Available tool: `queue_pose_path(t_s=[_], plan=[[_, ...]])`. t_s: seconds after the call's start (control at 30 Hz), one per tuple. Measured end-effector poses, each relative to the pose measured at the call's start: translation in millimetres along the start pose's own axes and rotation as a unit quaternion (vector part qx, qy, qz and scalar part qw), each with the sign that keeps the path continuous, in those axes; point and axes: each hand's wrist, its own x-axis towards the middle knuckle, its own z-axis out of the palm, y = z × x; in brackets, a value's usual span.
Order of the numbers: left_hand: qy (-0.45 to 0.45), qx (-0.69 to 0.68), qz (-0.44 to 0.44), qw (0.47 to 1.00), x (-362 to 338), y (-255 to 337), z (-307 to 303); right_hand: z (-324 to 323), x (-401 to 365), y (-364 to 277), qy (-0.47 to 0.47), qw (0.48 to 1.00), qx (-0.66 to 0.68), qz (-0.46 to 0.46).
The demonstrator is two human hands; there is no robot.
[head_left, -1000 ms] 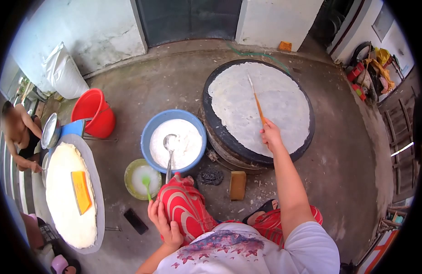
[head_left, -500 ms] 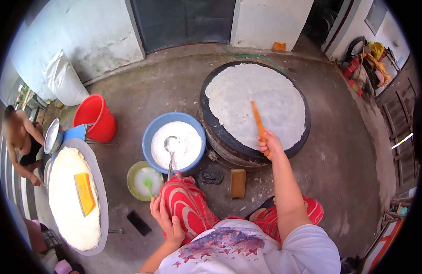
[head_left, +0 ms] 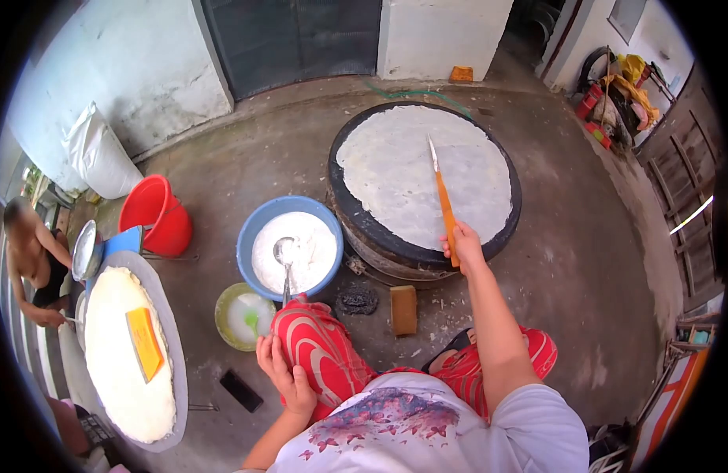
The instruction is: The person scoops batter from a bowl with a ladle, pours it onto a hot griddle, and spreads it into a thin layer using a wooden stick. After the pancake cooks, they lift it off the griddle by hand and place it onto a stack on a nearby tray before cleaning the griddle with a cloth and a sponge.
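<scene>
My right hand (head_left: 462,245) is closed around the orange lower end of a long, narrow spatula (head_left: 444,195). Its pale, pointed tip lies over a thin white crepe (head_left: 395,177) spread across a big round black griddle (head_left: 350,203). My left hand (head_left: 287,377) rests on my knee in red patterned trousers (head_left: 317,347), fingers apart and holding nothing. Close by it stands a green bowl (head_left: 222,317) of whitish liquid with a green-handled utensil (head_left: 251,319) in it. Beyond that, a blue basin (head_left: 248,260) contains white batter and a metal ladle (head_left: 286,264).
At left, a grey oval board (head_left: 175,347) carries a pale stack (head_left: 116,355) with an orange-yellow scraper (head_left: 146,344) on top. A red bucket (head_left: 179,229), a phone (head_left: 241,390) and a brown block (head_left: 404,310) stand or lie on the floor. A person (head_left: 37,252) sits at far left.
The spatula's pale tip now shows over the upper middle of the crepe, where before it was hardly visible. The whole view has shifted slightly. My left hand stays on the knee.
</scene>
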Motion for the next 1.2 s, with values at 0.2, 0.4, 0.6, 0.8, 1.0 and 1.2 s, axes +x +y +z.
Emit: queue_pose_path(t_s=[0.2, 0.4, 0.6, 0.8, 1.0, 1.2], plan=[[0.008, -0.006, 0.001, 1.0, -0.3, 1.9, -0.2, -17.3, 5.5, -7.3, 0.074, 0.996, 0.053, -0.023], [0.012, -0.013, -0.003, 1.0, -2.6, -3.1, 1.5, -53.9, 12.2, 13.4, 0.125, 0.992, -0.02, 0.004], [-0.003, -0.011, 0.005, 1.0, -1.5, -0.3, 2.1, -59.6, 46.0, 45.0, 0.222, 0.794, -0.528, -0.205], [0.002, -0.029, 0.0, 1.0, -1.5, 2.9, 4.5, -44.4, 7.7, 34.6, 0.146, 0.91, -0.368, -0.125], [-0.006, -0.034, 0.003, 0.999, -2.4, 2.5, 3.5, -73.0, -50.7, 24.6, 0.102, 0.982, 0.144, 0.065], [-0.012, -0.041, -0.004, 0.999, -4.8, 0.2, 2.2, -87.9, -70.1, 60.3, 0.095, 0.995, 0.025, 0.011]])
